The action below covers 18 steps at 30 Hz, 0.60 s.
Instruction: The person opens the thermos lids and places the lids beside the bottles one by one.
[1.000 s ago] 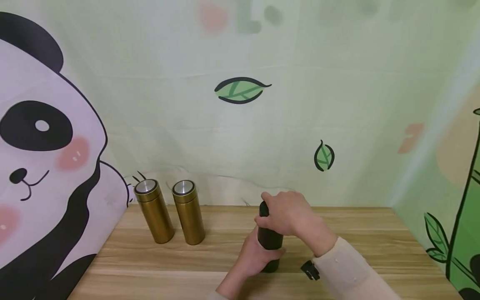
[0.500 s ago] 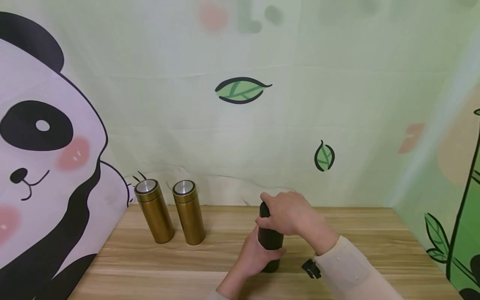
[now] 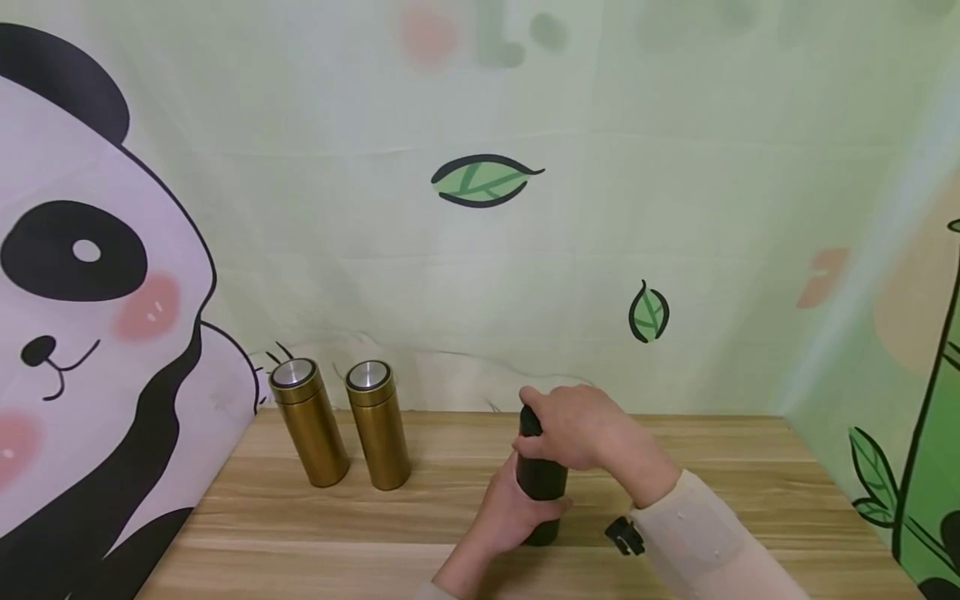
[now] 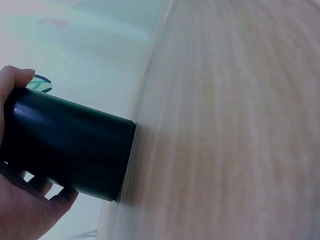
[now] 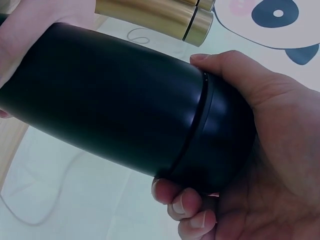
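Wood-grain table (image 3: 300, 542), both hands (image 3: 504, 512) (image 3: 583, 427) gripping upright black bottle (image 3: 542, 481), left round body (image 4: 65, 145), right round cap (image 5: 227, 130)

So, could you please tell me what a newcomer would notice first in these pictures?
Probably the big printed panda at the left of the head view. Then the dark bottle on the table right of centre, with the left hand round its body and the right hand over its cap. Two shiny gold bottles stand to its left.
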### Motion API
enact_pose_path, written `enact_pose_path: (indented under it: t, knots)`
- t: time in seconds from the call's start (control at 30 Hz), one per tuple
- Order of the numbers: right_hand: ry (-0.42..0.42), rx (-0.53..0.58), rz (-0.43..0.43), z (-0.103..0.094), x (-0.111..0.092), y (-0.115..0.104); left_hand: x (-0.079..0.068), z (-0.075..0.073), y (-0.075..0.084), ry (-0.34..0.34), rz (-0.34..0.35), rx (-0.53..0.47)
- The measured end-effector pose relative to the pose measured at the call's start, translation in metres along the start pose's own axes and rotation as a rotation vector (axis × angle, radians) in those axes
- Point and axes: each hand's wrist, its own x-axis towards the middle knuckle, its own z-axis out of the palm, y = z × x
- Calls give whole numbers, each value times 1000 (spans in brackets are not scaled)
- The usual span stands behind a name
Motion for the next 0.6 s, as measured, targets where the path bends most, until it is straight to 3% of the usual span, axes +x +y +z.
enact_pose_path:
  t: [0.6]
  knots:
    - [2, -3, -20, 1, -1, 0, 0, 0, -1, 5, -4, 6]
